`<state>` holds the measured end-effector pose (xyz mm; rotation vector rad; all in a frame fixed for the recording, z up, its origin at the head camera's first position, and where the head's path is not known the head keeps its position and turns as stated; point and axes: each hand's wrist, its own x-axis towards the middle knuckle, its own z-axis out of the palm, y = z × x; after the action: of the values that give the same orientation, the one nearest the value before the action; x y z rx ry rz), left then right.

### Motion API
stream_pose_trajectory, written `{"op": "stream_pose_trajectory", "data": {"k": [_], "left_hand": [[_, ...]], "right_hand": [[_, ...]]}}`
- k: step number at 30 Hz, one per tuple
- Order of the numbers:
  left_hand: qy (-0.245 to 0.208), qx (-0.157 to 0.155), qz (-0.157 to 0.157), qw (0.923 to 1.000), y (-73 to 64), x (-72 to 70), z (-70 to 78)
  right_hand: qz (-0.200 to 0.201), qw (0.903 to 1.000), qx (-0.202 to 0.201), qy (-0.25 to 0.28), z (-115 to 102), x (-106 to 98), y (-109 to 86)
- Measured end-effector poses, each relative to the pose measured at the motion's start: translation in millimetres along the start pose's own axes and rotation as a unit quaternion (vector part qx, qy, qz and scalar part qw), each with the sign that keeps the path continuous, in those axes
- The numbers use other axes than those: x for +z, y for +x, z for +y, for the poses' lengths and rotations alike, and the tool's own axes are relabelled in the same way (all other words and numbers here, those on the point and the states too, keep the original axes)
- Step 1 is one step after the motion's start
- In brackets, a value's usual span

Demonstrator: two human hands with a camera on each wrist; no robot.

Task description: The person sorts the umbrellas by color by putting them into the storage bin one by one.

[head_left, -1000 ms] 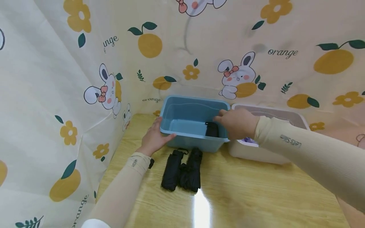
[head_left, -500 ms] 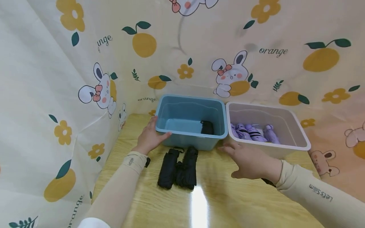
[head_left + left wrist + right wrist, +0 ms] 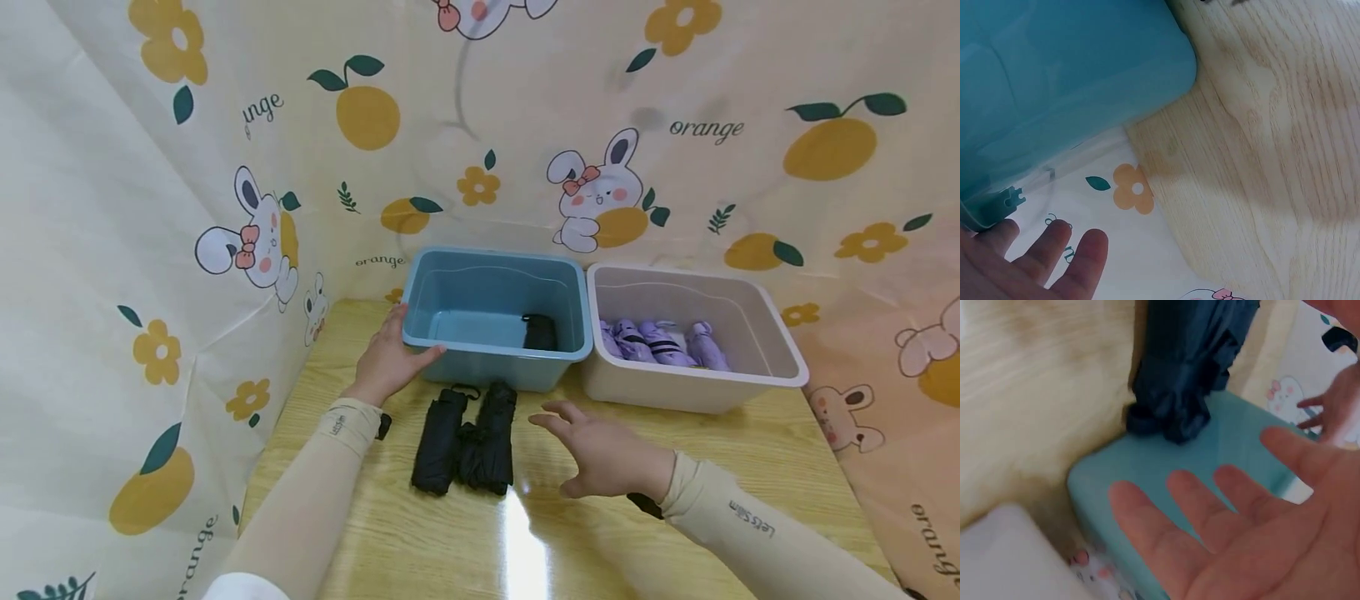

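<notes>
Lying side by side on a wooden table [image 3: 420,550], two black umbrellas [image 3: 471,458] mark the clock's centre. At 12 o'clock, just beyond them, stands a blue bin [image 3: 540,372] with a dark bundle [image 3: 540,333] inside, toward its 3 o'clock end. A white bin [image 3: 690,392] at 2 o'clock contains purple bundles [image 3: 663,343]. The left hand [image 3: 387,358], at 11 o'clock, rests against the blue bin's near left corner, fingers relaxed. At 3 o'clock, the right hand [image 3: 611,450] is near the umbrellas, its fingers spread and free.
</notes>
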<state>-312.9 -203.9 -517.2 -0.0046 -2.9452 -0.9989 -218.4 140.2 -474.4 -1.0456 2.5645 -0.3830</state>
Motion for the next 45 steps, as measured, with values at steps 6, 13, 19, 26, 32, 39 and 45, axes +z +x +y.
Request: {"op": "stream_pose_trajectory", "data": {"k": [6, 13, 19, 26, 32, 39, 45], "left_hand": [[0.002, 0.0, 0.0, 1.0, 1.1, -1.7, -1.7], [0.01, -0.003, -0.001, 0.9999, 0.7, -3.4, -1.3], [0.016, -0.002, -0.007, 0.9998, 0.9, -2.1, 2.3], [0.018, -0.005, -0.003, 0.9998, 1.1, -1.8, 1.0], [0.018, -0.005, -0.003, 0.9998, 1.7, 0.3, -2.0], [0.021, 0.004, 0.005, 0.9998, 2.7, 1.1, -3.2], [0.01, 0.003, 0.005, 0.9999, 0.4, -0.8, -1.3]], "right_hand": [[0.023, 0.9994, 0.013, 0.021, 1, 27, 31.3], [0.012, 0.9971, 0.05, 0.057, 5, 59, 68.3], [-0.011, 0.9948, 0.08, 0.063, 5, 71, 84.8], [-0.032, 0.9929, 0.095, 0.063, -4, 76, 95.6], [-0.024, 0.9933, 0.106, 0.04, -9, 79, 96.0], [-0.017, 0.9934, 0.108, 0.034, -18, 80, 93.3], [0.014, 0.9942, 0.099, 0.041, -15, 94, 100.6]]}}
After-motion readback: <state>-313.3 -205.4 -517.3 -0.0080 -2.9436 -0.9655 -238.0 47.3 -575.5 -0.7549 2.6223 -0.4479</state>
